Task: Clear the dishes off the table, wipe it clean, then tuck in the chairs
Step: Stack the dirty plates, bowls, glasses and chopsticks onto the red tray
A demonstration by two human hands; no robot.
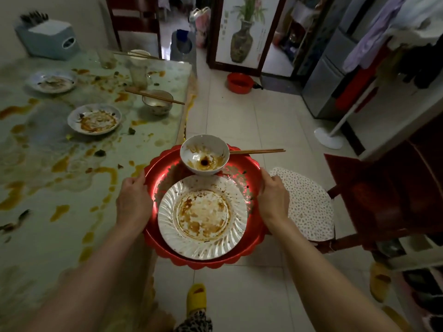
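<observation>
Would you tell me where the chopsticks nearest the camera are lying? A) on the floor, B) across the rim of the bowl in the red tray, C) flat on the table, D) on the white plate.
B: the chopsticks lie from the rim of the bowl out past the edge of the red tray, which both hands hold.

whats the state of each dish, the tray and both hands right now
red tray: held off the table, loaded
white plate: dirty, flat in tray
bowl: dirty, upright in tray
chopsticks: behind bowl, pointing right
left hand: gripping tray's left rim
right hand: gripping tray's right rim
table: stained, dishes remain
</observation>
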